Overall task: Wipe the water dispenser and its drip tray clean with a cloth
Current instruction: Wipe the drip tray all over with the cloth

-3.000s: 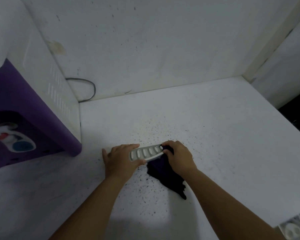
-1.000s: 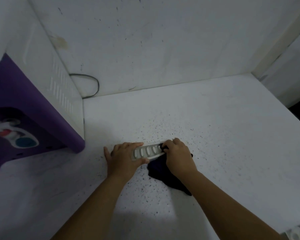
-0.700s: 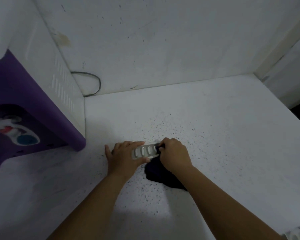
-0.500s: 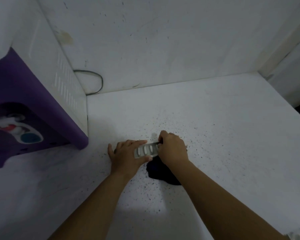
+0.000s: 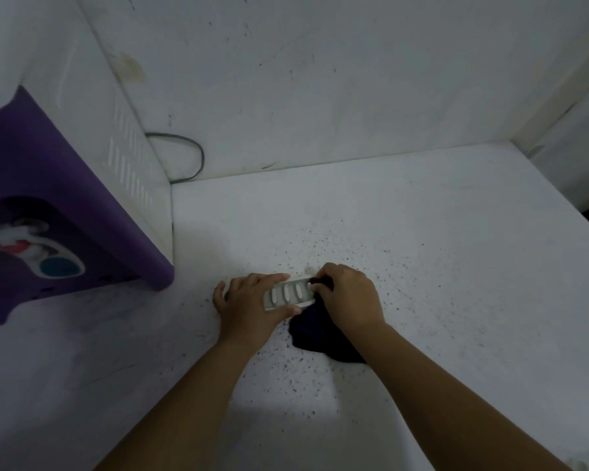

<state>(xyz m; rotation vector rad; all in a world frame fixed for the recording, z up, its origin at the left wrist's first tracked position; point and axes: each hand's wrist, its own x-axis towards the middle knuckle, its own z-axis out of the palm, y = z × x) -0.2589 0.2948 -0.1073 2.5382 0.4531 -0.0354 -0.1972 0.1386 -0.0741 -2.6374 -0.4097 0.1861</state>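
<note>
A small grey slotted drip tray (image 5: 288,295) lies on the white speckled counter (image 5: 422,266). My left hand (image 5: 249,305) grips the tray's left part, thumb under its near edge. My right hand (image 5: 349,297) presses a dark cloth (image 5: 315,334) against the tray's right end; most of the cloth trails on the counter under my wrist. The purple and white water dispenser (image 5: 65,205) stands at the left, with its red and blue taps showing in the recess.
A grey power cord (image 5: 194,154) loops behind the dispenser along the stained back wall (image 5: 320,79). Dark specks litter the counter around my hands. The counter's right edge drops off at the far right.
My right hand with the cloth has slid left along the tray, covering more of its slots. The cloth is bunched closer under my wrist. My left hand keeps its hold.
</note>
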